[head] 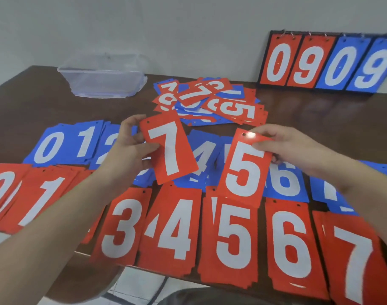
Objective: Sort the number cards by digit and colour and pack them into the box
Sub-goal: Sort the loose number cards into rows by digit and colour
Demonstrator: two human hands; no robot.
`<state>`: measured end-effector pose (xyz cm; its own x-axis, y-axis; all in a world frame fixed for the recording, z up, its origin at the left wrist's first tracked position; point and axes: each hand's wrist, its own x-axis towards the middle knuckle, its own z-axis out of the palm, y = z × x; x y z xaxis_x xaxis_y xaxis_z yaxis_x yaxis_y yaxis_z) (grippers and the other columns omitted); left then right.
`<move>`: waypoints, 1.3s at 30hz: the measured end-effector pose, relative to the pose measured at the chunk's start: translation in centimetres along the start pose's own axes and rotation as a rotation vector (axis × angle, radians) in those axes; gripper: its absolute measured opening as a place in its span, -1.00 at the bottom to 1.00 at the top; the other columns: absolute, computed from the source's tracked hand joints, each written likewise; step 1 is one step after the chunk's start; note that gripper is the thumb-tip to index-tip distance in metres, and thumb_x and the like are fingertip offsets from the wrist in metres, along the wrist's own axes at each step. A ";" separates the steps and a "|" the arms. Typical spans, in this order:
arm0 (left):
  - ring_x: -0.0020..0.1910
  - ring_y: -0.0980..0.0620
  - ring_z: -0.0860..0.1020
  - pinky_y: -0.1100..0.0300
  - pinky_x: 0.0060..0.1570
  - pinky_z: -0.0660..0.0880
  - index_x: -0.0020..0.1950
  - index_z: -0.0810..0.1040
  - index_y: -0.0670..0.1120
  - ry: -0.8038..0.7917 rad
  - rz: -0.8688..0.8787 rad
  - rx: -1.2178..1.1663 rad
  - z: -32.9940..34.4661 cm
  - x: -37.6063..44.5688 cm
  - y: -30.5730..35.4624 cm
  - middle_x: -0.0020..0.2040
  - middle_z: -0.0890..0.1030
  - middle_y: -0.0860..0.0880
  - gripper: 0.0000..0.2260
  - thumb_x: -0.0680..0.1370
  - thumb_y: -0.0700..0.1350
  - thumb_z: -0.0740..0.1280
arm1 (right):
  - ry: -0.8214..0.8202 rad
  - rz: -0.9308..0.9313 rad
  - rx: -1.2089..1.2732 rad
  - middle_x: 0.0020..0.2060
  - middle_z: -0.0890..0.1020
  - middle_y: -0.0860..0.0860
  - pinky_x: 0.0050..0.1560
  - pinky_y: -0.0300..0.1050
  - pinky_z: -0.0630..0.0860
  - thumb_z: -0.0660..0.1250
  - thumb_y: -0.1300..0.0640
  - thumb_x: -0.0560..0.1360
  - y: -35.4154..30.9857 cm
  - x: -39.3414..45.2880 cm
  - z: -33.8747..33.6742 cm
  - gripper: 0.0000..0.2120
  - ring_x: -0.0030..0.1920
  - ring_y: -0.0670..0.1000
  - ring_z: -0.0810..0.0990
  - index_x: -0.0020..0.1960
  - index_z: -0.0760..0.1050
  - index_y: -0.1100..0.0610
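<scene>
- Dark brown table (298, 111) stands against a pale wall; at its far right edge a scoreboard flip stand (327, 62) leans on the wall, showing 0 9 0 9.
- Head view, progress: sorting looks well underway. Along the near edge lie red piles (234, 238) running 0 to 7, and behind them a row of blue piles (62, 144) in the same order, partly hidden by the arms.
- An unsorted heap (210, 102) of mixed red and blue cards is left near the middle of the far edge, so sorting is unfinished.
- The clear plastic box (104, 75) sits at the far left corner, seemingly with nothing in it; packing has not begun.
- Left hand (126, 146) pinches a red 7 card (168, 148) by its left edge, thumb on the face, held above the blue row.
- Right hand (285, 144) pinches a red 5 card (245, 168) near its top right corner, its lower end just over the red 5 pile.
</scene>
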<state>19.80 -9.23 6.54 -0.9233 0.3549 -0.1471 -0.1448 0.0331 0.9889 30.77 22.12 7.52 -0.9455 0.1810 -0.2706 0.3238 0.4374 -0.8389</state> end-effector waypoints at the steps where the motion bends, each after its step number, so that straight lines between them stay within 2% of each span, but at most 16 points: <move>1: 0.04 -0.04 0.69 -0.11 -0.02 0.65 0.34 0.38 0.09 -0.009 -0.006 0.000 0.1 -0.1 0.0 0.00 0.72 0.02 -0.56 0.61 -0.38 0.27 | 0.005 -0.008 -0.009 -0.09 0.72 -0.02 -0.13 -0.13 0.58 0.36 0.00 0.60 -0.1 -0.8 0.3 -0.88 -0.07 0.15 0.68 0.12 0.59 -0.13; 3: 0.04 -0.06 0.70 -0.09 -0.02 0.67 0.25 0.43 0.06 -0.034 -0.023 0.011 0.2 -0.2 0.0 -0.04 0.72 0.03 -0.66 0.62 -0.34 0.27 | -0.009 -0.012 0.000 -0.15 0.73 -0.02 -0.20 -0.17 0.50 0.38 0.01 0.59 -0.2 -2.3 0.9 -0.87 -0.18 0.14 0.63 0.13 0.58 -0.09; 6: 0.05 -0.09 0.70 -0.09 0.00 0.66 0.17 0.45 0.02 -0.060 -0.048 0.021 0.4 -0.5 0.0 -0.05 0.73 0.02 -0.74 0.62 -0.32 0.29 | -0.033 -0.010 -0.004 -0.31 0.70 -0.07 -0.32 -0.28 0.44 0.40 0.04 0.58 -0.3 -4.0 2.1 -0.90 -0.37 -0.15 0.56 0.09 0.56 -0.04; 8: 0.04 -0.09 0.70 -0.08 0.00 0.66 0.16 0.45 0.01 -0.069 -0.054 0.032 0.5 -0.7 0.1 -0.06 0.73 0.03 -0.76 0.62 -0.31 0.30 | -0.044 -0.021 0.004 -0.22 0.74 -0.06 -0.25 -0.29 0.52 0.44 0.08 0.55 -0.1 -4.5 3.1 -0.89 -0.26 -0.13 0.66 0.04 0.56 -0.03; 10: 0.05 -0.10 0.70 -0.07 -0.01 0.67 0.17 0.45 0.00 -0.069 -0.053 0.020 0.7 -1.2 0.3 -0.03 0.73 0.00 -0.76 0.62 -0.31 0.31 | -0.040 -0.046 -0.067 -0.15 0.73 -0.18 -0.10 -0.17 0.61 0.49 0.05 0.51 0.1 -4.7 4.0 -0.86 -0.14 -0.05 0.73 0.02 0.57 -0.11; 11: 0.05 -0.10 0.70 -0.07 -0.01 0.67 0.19 0.44 -0.01 -0.065 -0.057 0.010 0.7 -1.5 0.4 -0.01 0.73 -0.02 -0.76 0.62 -0.30 0.31 | -0.043 -0.061 -0.140 -0.15 0.72 -0.24 -0.10 -0.16 0.61 0.49 0.02 0.50 0.3 -4.8 4.4 -0.85 -0.16 -0.08 0.72 0.00 0.57 -0.15; 13: 0.07 -0.11 0.70 -0.09 0.01 0.65 0.21 0.44 -0.02 -0.053 -0.067 -0.003 1.1 -2.2 0.6 0.05 0.72 -0.05 -0.75 0.62 -0.30 0.31 | -0.064 -0.096 -0.275 -0.13 0.71 -0.20 -0.14 -0.22 0.61 0.47 -0.01 0.51 0.4 -4.8 4.9 -0.86 -0.18 -0.18 0.69 0.00 0.54 -0.18; 15: 0.06 -0.10 0.70 -0.09 0.00 0.66 0.22 0.45 -0.02 -0.042 -0.071 -0.005 1.6 -3.0 0.7 0.08 0.70 -0.08 -0.75 0.62 -0.30 0.31 | -0.071 -0.159 -0.383 -0.07 0.68 -0.18 -0.05 -0.19 0.61 0.47 -0.04 0.51 0.7 -4.7 5.2 -0.86 -0.08 -0.18 0.66 0.01 0.54 -0.16; 17: -0.01 -0.06 0.72 0.02 -0.13 0.68 0.21 0.44 -0.02 -0.025 -0.069 -0.003 2.2 -3.8 0.7 0.01 0.72 -0.03 -0.74 0.61 -0.31 0.32 | -0.069 -0.254 -0.517 -0.05 0.63 -0.16 0.06 -0.11 0.54 0.48 -0.06 0.48 1.0 -4.4 5.5 -0.83 0.02 -0.11 0.56 0.02 0.55 -0.11; 20: -0.16 0.01 0.72 0.14 -0.30 0.63 0.20 0.44 -0.03 0.003 -0.069 -0.017 3.5 -5.0 0.8 -0.15 0.72 0.02 -0.72 0.59 -0.34 0.33 | -0.044 -0.339 -0.622 0.04 0.55 -0.15 0.10 -0.14 0.39 0.48 -0.13 0.47 2.0 -4.4 5.0 -0.70 0.09 -0.09 0.40 0.15 0.55 -0.12; 24: -0.22 0.00 0.65 0.12 -0.29 0.61 0.20 0.41 -0.05 0.004 -0.059 -0.032 7.1 -6.6 0.4 -0.17 0.66 -0.03 -0.70 0.58 -0.37 0.32 | 0.069 -0.363 -0.480 -0.06 0.59 -0.18 0.12 -0.12 0.44 0.41 -0.11 0.53 4.3 -5.2 1.5 -0.78 0.08 -0.06 0.49 0.15 0.56 -0.13; 26: -0.18 -0.01 0.65 0.07 -0.22 0.60 0.26 0.40 -0.06 -0.003 -0.047 0.001 9.7 -7.3 0.0 -0.11 0.67 -0.05 -0.67 0.58 -0.37 0.32 | 0.121 -0.337 -0.400 -0.14 0.61 -0.19 0.02 -0.18 0.46 0.35 -0.14 0.56 5.9 -6.2 -1.0 -0.82 0.00 -0.08 0.55 0.12 0.56 -0.13; 29: -0.07 -0.02 0.69 0.08 -0.12 0.63 0.38 0.43 -0.01 -0.067 -0.059 0.058 14.2 -8.2 -0.4 0.04 0.70 -0.08 -0.58 0.57 -0.33 0.35 | 0.163 -0.271 -0.328 -0.10 0.60 -0.18 -0.22 -0.31 0.41 0.28 -0.14 0.61 8.1 -8.4 -4.8 -0.86 -0.25 -0.16 0.53 0.10 0.53 -0.14; 34: 0.14 -0.08 0.66 0.00 0.12 0.63 0.32 0.56 0.00 -0.234 -0.070 0.205 21.2 -10.4 -1.1 0.16 0.68 -0.07 -0.64 0.57 -0.31 0.37 | 0.235 -0.207 -0.201 -0.06 0.59 -0.18 -0.10 -0.31 0.41 0.27 -0.15 0.61 11.3 -11.1 -9.8 -0.89 -0.08 -0.15 0.54 0.08 0.53 -0.19; 37: 0.07 0.01 0.67 0.13 0.03 0.65 0.28 0.59 0.05 -0.288 -0.051 0.332 24.4 -11.5 -1.8 0.10 0.70 0.03 -0.66 0.58 -0.27 0.39 | 0.232 -0.194 -0.192 -0.05 0.60 -0.15 -0.26 -0.33 0.40 0.26 -0.14 0.62 12.4 -12.0 -11.2 -0.86 -0.23 -0.15 0.50 0.13 0.53 -0.16; 39: -0.02 0.11 0.67 0.25 -0.06 0.62 0.23 0.60 0.13 -0.310 -0.021 0.460 26.0 -11.7 -2.2 0.03 0.70 0.10 -0.68 0.57 -0.23 0.42 | 0.230 -0.204 -0.187 -0.06 0.61 -0.11 -0.24 -0.21 0.42 0.26 -0.14 0.62 13.2 -12.4 -11.7 -0.86 -0.29 -0.12 0.47 0.12 0.52 -0.15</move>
<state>40.19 10.83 6.64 -0.7638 0.6058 -0.2228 0.0722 0.4232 0.9032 47.12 35.97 5.35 -0.9660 0.2573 0.0242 0.1502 0.6350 -0.7578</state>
